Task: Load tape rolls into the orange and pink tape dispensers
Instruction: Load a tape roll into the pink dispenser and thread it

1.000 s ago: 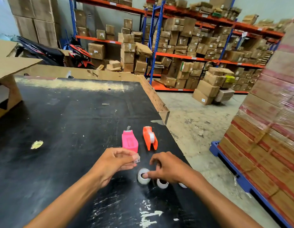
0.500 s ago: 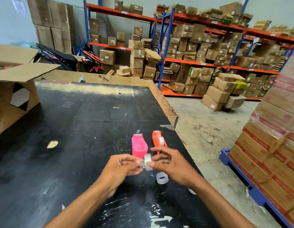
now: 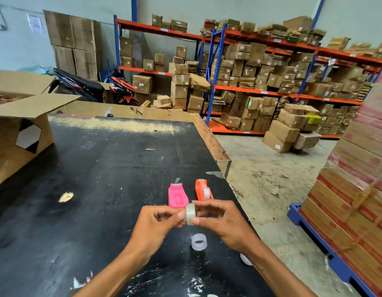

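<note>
A clear tape roll [image 3: 190, 213] is pinched on edge between my left hand [image 3: 158, 226] and my right hand [image 3: 223, 221], just above the black table [image 3: 100, 179]. Right behind the hands stands the pink dispenser [image 3: 177, 196], its slot empty as far as I see. The orange dispenser [image 3: 203, 190] stands beside it on the right with a tape roll seated in it. A second loose clear roll [image 3: 199, 241] lies on the table below my hands. Part of a third roll [image 3: 245, 259] peeks out under my right wrist.
The table's right edge [image 3: 220, 151] runs close to both dispensers, with concrete floor beyond. An open cardboard box [image 3: 21, 133] sits at the table's far left. A wrapped pallet of cartons [image 3: 357, 200] stands at the right. Shelving with boxes fills the background.
My right hand picked a roll off the table and raised it; both hands now hold it together near the pink dispenser. The camera view tilted upward.
</note>
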The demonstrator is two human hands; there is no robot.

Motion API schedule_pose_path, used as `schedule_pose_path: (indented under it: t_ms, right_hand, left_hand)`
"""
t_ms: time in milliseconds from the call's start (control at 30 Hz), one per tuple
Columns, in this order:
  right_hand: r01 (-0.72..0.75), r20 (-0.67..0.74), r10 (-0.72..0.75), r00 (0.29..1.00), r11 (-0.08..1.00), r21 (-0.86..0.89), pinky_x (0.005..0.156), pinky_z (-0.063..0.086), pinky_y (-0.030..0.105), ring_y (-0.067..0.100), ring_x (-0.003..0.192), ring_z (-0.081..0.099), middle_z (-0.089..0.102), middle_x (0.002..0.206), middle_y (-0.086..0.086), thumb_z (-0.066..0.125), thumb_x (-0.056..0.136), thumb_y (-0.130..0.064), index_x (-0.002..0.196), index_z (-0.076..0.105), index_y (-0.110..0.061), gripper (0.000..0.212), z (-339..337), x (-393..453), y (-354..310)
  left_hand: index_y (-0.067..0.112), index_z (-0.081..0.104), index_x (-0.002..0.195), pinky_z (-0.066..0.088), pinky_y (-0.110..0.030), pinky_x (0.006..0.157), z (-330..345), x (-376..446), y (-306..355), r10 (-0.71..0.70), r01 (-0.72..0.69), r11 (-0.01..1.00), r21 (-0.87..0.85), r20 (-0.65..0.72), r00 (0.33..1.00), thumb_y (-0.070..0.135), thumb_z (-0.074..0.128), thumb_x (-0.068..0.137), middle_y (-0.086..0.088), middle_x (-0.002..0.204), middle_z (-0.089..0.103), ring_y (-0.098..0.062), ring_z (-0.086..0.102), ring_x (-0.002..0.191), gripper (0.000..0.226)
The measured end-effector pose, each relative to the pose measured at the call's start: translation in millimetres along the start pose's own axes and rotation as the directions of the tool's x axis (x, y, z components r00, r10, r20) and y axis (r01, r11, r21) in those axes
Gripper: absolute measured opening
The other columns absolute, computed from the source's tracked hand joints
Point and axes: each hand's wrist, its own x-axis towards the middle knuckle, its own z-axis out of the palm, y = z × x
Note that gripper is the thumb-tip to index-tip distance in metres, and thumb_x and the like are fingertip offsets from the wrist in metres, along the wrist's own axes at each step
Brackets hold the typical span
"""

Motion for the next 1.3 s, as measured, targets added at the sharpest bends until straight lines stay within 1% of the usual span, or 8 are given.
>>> schedule_pose_path:
  t_ms: [200, 433, 600, 733, 900, 1000, 1133, 1300]
  right_hand:
    - [-0.002, 0.034, 0.0, 0.999, 0.997, 0.079, 0.089, 0.056, 0.029, 0.025, 0.098, 0.071, 0.076, 0.103, 0.012, 0.078, 0.074, -0.005, 0.105, 0.072, -0.014, 0.033, -2.0, 4.1, 1.6]
    - [0.042, -0.074, -0.036, 0.997, 0.996, 0.08, 0.086, 0.059, 0.034, 0.028, 0.091, 0.072, 0.076, 0.096, 0.015, 0.08, 0.071, -0.005, 0.1, 0.073, -0.015, 0.032, 20.7, 9.1, 6.8]
    - [0.091, -0.097, -0.093, 0.991, 0.996, -0.025, 0.081, 0.057, 0.021, 0.008, 0.09, 0.07, 0.074, 0.099, 0.007, 0.078, 0.073, -0.005, 0.104, 0.07, -0.019, 0.035, 26.3, 18.9, 5.1]
    - [0.104, -0.087, -0.119, 0.989, 0.981, -0.162, 0.086, 0.057, 0.026, 0.01, 0.092, 0.069, 0.073, 0.1, 0.005, 0.077, 0.077, -0.01, 0.104, 0.071, -0.014, 0.028, 31.9, 25.0, 6.8]
    - [0.081, -0.08, -0.091, 0.993, 0.991, -0.11, 0.076, 0.056, 0.014, 0.003, 0.084, 0.067, 0.07, 0.095, -0.001, 0.073, 0.079, -0.006, 0.103, 0.07, -0.024, 0.03, 39.1, 30.3, 10.8]
    - [0.089, -0.158, -0.119, 0.98, 0.979, -0.185, 0.078, 0.059, 0.02, 0.006, 0.085, 0.066, 0.066, 0.101, 0.013, 0.071, 0.08, -0.005, 0.104, 0.069, -0.015, 0.026, 43.7, 31.8, 16.8]
    - [0.171, -0.16, -0.238, 0.958, 0.923, -0.345, 0.08, 0.055, 0.021, 0.009, 0.089, 0.065, 0.067, 0.099, 0.006, 0.067, 0.082, -0.005, 0.095, 0.074, -0.013, 0.017, 46.8, 32.1, 22.4]
    - [0.162, -0.09, -0.211, 0.973, 0.909, -0.383, 0.078, 0.051, 0.012, 0.003, 0.093, 0.058, 0.059, 0.099, 0.001, 0.064, 0.086, -0.008, 0.095, 0.075, -0.01, 0.014, 43.5, 31.1, 30.3]
  left_hand:
    - [0.005, 0.079, 0.083, 0.054, -0.012, 0.061, -0.2, 0.4, 3.7, 0.028, -0.028, 1.0, -0.007, 0.024, 0.999, 0.004, 0.071, 0.079, -0.006, 0.069, 0.078, -0.007, 0.068, 0.062, 0.009]
    - [0.012, 0.08, 0.074, 0.053, -0.015, 0.063, 3.0, -3.7, -0.2, 0.015, -0.018, 1.0, -0.021, -0.128, 0.992, 0.014, 0.07, 0.082, -0.013, 0.075, 0.078, -0.006, 0.065, 0.063, 0.013]
    - [0.018, 0.08, 0.075, 0.055, -0.011, 0.073, 5.4, -3.5, 8.2, -0.047, 0.039, 0.989, -0.141, -0.055, 0.997, 0.009, 0.05, 0.093, 0.001, 0.086, 0.08, -0.004, 0.073, 0.086, 0.037]
    - [0.006, 0.079, 0.082, 0.055, -0.009, 0.073, 1.9, 1.1, 9.6, -0.064, 0.056, 0.987, -0.152, -0.052, 0.997, 0.006, 0.045, 0.094, -0.003, 0.088, 0.08, -0.01, 0.074, 0.09, 0.036]
    - [0.009, 0.078, 0.081, 0.057, -0.014, 0.068, -0.9, 8.8, 3.5, -0.113, 0.098, 0.988, -0.118, -0.13, 0.985, 0.011, 0.059, 0.089, -0.006, 0.081, 0.08, -0.01, 0.074, 0.078, 0.02]
    - [0.016, 0.078, 0.077, 0.057, -0.016, 0.062, -1.7, 15.7, 3.3, -0.114, 0.108, 0.993, -0.046, -0.159, 0.981, 0.015, 0.072, 0.081, -0.006, 0.075, 0.079, -0.009, 0.073, 0.069, 0.007]
    - [0.007, 0.077, 0.077, 0.054, -0.013, 0.053, 0.5, 24.1, 4.7, -0.134, 0.134, 0.991, -0.011, -0.178, 0.975, 0.002, 0.071, 0.078, -0.011, 0.072, 0.078, -0.01, 0.071, 0.061, 0.008]
    - [0.002, 0.077, 0.084, 0.06, -0.033, 0.076, 3.7, 23.2, 1.7, -0.147, 0.158, 0.986, 0.055, -0.169, 0.975, -0.002, 0.064, 0.08, -0.02, 0.082, 0.078, -0.025, 0.073, 0.079, 0.014]
